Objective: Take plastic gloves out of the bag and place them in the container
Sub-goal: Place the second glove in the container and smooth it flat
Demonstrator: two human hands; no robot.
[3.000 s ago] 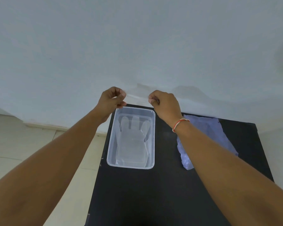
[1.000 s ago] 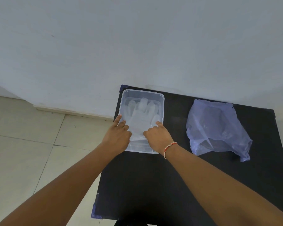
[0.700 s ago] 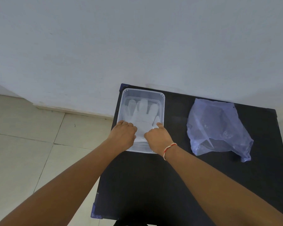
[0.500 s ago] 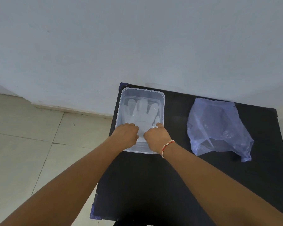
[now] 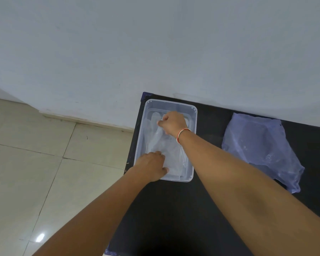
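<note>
1. Gloves (image 5: 163, 145) of thin clear plastic lie inside the container (image 5: 192, 145), which sits at the far left of the black table (image 5: 174, 209).
2. The left hand (image 5: 151, 168) is curled, pressing the near end of the gloves flat. The right hand (image 5: 173, 122) is closed, apparently pinching film at the far end.
3. Best to keep the near end pinned and smooth gently away, so the film settles below the rim.
4. The fingertips are hidden, so the right hand's grip is unclear; the glove count is unreadable.
5. Whether the bag (image 5: 260, 146) at right is empty, I cannot tell.
</note>
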